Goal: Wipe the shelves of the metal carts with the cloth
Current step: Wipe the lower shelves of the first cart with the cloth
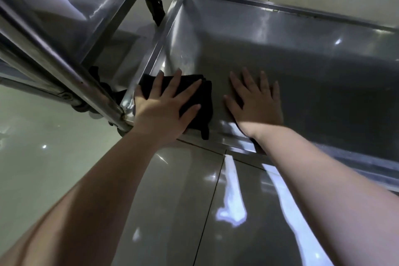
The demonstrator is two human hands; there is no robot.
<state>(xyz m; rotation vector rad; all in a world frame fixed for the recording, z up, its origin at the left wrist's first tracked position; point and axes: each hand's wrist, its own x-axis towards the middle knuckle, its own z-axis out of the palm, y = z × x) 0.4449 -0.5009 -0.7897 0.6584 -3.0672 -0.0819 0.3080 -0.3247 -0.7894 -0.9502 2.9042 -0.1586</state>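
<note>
My left hand lies flat, fingers straight and spread, pressing the folded black cloth into the near left corner of the cart shelf. The cloth looks soft and light, so I judge palm pressure suits it better than pinching. My right hand rests flat and empty on bare steel just right of it. The steel looks slick, with a raised rim. Glossy floor tiles lie near, and a second cart stands far left.

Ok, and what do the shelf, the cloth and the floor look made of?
Shelf: metal, likely stainless steel, dull-shiny; streaky glints and a raised rim. Cloth: soft black fabric, matte, folded flat under the left hand; weave too dark to tell. Floor: glossy tiles, probably ceramic; grout lines and mirror-like reflections of light.
</note>
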